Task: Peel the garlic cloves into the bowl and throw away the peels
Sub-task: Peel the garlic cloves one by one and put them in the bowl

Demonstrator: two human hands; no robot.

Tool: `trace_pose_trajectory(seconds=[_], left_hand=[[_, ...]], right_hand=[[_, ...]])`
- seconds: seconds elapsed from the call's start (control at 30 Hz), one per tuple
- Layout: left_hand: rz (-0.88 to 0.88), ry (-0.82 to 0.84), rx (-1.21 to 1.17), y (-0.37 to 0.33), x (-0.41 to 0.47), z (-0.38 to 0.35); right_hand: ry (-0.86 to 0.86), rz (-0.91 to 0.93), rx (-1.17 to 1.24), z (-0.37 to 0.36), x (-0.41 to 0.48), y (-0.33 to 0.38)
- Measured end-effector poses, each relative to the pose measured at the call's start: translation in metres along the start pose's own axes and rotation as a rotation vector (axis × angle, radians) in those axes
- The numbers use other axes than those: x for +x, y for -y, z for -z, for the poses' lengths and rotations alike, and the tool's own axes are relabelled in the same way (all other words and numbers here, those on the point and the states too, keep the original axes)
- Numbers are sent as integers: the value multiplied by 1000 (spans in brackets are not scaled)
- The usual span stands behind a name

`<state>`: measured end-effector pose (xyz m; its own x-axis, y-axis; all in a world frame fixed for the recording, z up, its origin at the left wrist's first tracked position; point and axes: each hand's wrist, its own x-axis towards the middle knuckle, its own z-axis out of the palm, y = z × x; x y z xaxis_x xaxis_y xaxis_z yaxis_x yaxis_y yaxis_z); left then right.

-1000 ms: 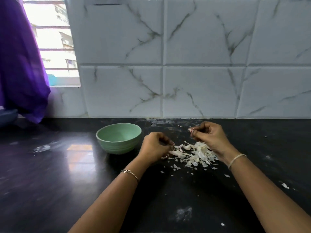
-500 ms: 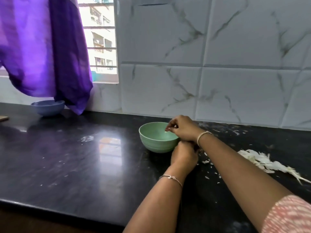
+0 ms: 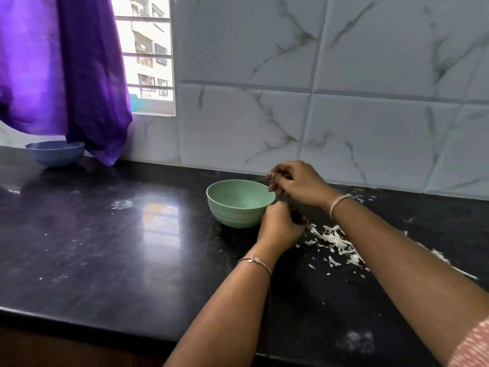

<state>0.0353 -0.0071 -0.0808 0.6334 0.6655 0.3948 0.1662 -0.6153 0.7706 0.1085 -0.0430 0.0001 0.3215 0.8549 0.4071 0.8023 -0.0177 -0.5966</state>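
The green bowl (image 3: 232, 217) sits on the table (image 3: 105, 247), near the back wall. It is round and pale green, with soft lines around its side. Only the far inside wall shows, and it looks smooth and plain.

The right hand (image 3: 299, 185) is just over the right edge of the bowl. Its fingers are curled in with the tips close together. I cannot tell if it holds anything. The left hand (image 3: 280, 226) is lower down, right beside the bowl on its right side. Its fingers are curled in too, and I cannot tell what is inside them. The two hands are close, one above the other.

The peels (image 3: 338, 242) lie in a white, flaky heap on the table, to the right of the left hand. The right arm crosses over part of the heap and hides some of it. Small white bits lie around it.

The table is black and shiny, with dusty white marks and a bright patch of light. The wall (image 3: 344, 115) has big white tiles with grey lines.

At the left, a window (image 3: 148, 56) shows buildings outside. A purple curtain (image 3: 66, 70) hangs beside it. A blue bowl (image 3: 55, 154) sits under the curtain, well apart from the green one. Each wrist wears a thin bracelet (image 3: 255, 261).
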Motion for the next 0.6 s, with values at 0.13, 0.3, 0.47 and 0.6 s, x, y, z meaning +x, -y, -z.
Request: trace_pose_trajectory(seconds=[0.13, 0.3, 0.47, 0.6], left_hand=[[-27, 29, 35, 1, 2, -3], [29, 69, 18, 1, 2, -6], [-2, -14, 85, -3, -2, -1], [10, 2, 59, -1, -1, -3]], right_hand=[[-97, -28, -62, 30, -32, -20], [-73, -80, -124, 51, -77, -57], [60, -120, -225, 48, -100, -71], [182, -35, -385, 32, -98, -68]])
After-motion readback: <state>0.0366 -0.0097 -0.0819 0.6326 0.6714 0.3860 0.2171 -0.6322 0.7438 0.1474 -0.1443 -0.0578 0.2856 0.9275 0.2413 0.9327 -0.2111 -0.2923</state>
